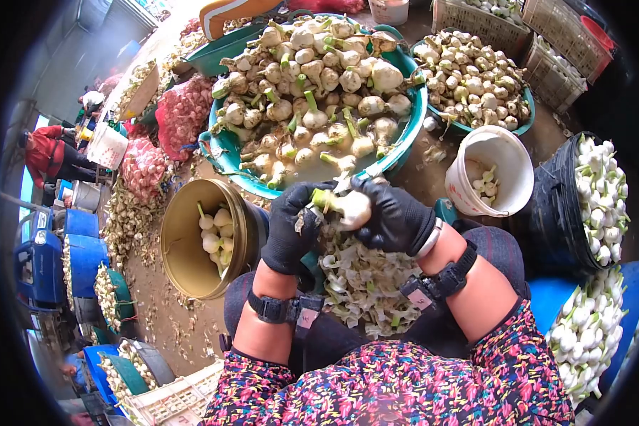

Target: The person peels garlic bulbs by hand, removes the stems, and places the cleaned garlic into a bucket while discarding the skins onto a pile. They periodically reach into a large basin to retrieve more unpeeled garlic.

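Both my hands wear black gloves and meet around one garlic bulb [353,210] with a short green stem, above my lap. My left hand [291,224] is closed at the stem end, with loose skin hanging by its fingers. My right hand [397,216] grips the round end of the same bulb. Just beyond them stands a large teal basin [420,117] heaped with unpeeled garlic bulbs [305,78], the lower ones in murky water. Below my hands, between my legs, lies a pile of peeled garlic skins [369,284].
A tan bucket [174,213] with peeled bulbs stands left; a white bucket [476,142] with a few bulbs stands right. Black tub [564,192] of white garlic sits far right. Red mesh sacks [184,113] and a person in red [42,153] are at left.
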### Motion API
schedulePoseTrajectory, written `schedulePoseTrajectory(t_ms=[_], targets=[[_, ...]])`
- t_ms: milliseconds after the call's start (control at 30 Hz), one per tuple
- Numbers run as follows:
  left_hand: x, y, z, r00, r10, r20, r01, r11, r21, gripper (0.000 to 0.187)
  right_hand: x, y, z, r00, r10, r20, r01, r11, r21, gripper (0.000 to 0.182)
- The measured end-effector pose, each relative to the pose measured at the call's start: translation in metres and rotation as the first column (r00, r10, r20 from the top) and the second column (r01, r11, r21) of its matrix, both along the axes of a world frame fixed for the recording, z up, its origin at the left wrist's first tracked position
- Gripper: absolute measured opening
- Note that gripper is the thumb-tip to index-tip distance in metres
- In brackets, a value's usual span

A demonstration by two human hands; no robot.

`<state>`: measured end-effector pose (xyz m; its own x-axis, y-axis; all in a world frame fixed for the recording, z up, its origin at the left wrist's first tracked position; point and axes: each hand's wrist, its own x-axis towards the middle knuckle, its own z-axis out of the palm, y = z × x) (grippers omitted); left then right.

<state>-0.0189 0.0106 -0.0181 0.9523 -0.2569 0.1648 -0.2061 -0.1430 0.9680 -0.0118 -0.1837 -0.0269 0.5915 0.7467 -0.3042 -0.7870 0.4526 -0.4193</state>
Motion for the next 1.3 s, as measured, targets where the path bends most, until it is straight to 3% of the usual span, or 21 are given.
schedulePoseTrajectory(t_ms=[33,67,133,200,267,367,400,467,500,600,667,700,733,767,867,900,933,1000,1067,1133,1300], targets=[[0.002,-0.002,0.007,0.982,-0.027,0.189,-0.008,0.984,0.177,0.032,-0.006,0.007,0.017,0.989,0.074,-0.130,-0.088,0.990,-0.108,0.038],[0.003,-0.004,0.011,0.927,-0.084,0.365,-0.050,0.938,0.343,0.036,-0.014,0.004,0.014,0.972,0.233,-0.001,-0.232,0.966,-0.110,0.038],[0.002,-0.006,0.003,0.959,-0.148,0.240,0.102,0.976,0.193,0.051,-0.023,0.010,0.012,0.989,0.148,0.028,-0.145,0.984,-0.101,0.039],[-0.006,-0.013,0.002,0.996,0.056,0.067,-0.063,0.991,0.122,0.061,-0.015,0.008,0.008,1.000,0.018,-0.010,-0.018,0.999,-0.049,0.038],[-0.009,-0.003,0.001,0.958,-0.024,-0.287,-0.048,0.969,-0.241,0.053,-0.010,-0.001,0.013,0.984,-0.116,0.135,0.132,0.984,-0.116,0.039],[-0.011,0.001,0.020,0.963,-0.053,-0.263,0.078,0.994,0.083,0.044,-0.004,-0.002,0.006,0.927,-0.161,0.339,0.223,0.963,-0.151,0.039],[-0.012,-0.006,0.023,0.963,-0.052,-0.264,0.077,0.994,0.083,0.044,-0.005,-0.001,0.009,0.934,-0.198,0.297,0.243,0.962,-0.123,0.036],[-0.015,-0.017,0.025,0.943,-0.092,-0.319,-0.024,0.939,-0.344,0.036,-0.007,0.003,0.007,0.941,-0.232,0.246,0.262,0.960,-0.097,0.032],[-0.015,-0.020,0.026,0.999,-0.017,0.031,0.017,1.000,-0.007,0.030,-0.007,0.006,0.001,0.936,-0.266,0.232,0.293,0.952,-0.090,0.029],[-0.011,-0.018,0.016,0.989,0.029,-0.146,-0.062,0.972,-0.227,0.028,-0.007,0.008,0.005,0.899,-0.313,0.305,0.382,0.903,-0.197,0.019],[-0.007,-0.010,0.014,0.988,0.041,-0.147,-0.068,0.980,-0.188,0.025,-0.008,0.004,0.004,0.868,-0.311,0.388,0.438,0.847,-0.301,0.014],[-0.003,-0.003,0.009,0.996,0.052,-0.072,-0.062,0.987,-0.150,0.025,-0.009,-0.003,-0.001,0.516,-0.130,0.847,0.650,0.703,-0.288,0.014],[-0.001,0.002,0.007,0.998,0.061,0.006,-0.060,0.992,-0.111,0.024,-0.009,-0.006,-0.004,0.013,0.184,0.983,0.804,0.582,-0.120,0.018],[-0.002,0.000,0.015,0.991,0.130,-0.014,-0.130,0.987,-0.096,0.024,-0.012,-0.005,-0.002,-0.058,0.171,0.984,0.689,0.720,-0.084,0.016],[-0.002,0.001,0.016,0.989,0.144,0.017,-0.141,0.984,-0.111,0.025,-0.023,-0.002,-0.013,0.208,0.640,0.739,0.387,0.640,-0.663,0.031],[-0.004,-0.002,0.016,0.990,0.135,0.042,-0.130,0.986,-0.101,0.025,-0.025,-0.004,-0.006,0.265,0.710,0.652,0.463,0.499,-0.732,0.036],[-0.005,-0.003,0.018,0.991,0.133,0.035,-0.128,0.987,-0.102,0.025,-0.014,-0.006,-0.011,0.222,0.637,0.738,0.582,0.521,-0.624,0.030],[-0.006,-0.006,0.022,0.991,0.131,0.007,-0.131,0.990,-0.056,0.025,-0.008,-0.010,0.010,0.574,0.143,0.806,0.598,0.599,-0.533,0.026],[-0.004,-0.008,0.019,0.995,0.097,0.028,-0.095,0.994,-0.058,0.027,-0.006,-0.007,0.008,0.435,0.001,0.900,0.745,0.562,-0.360,0.019],[-0.007,-0.016,0.023,0.998,0.045,-0.045,-0.049,0.993,-0.103,0.026,-0.007,-0.006,0.012,0.169,0.165,0.972,0.830,0.508,-0.231,0.017],[-0.002,-0.018,0.019,0.988,0.052,0.144,-0.069,0.991,0.118,0.022,-0.007,-0.003,0.008,0.119,0.297,0.947,0.870,0.428,-0.244,0.019]])
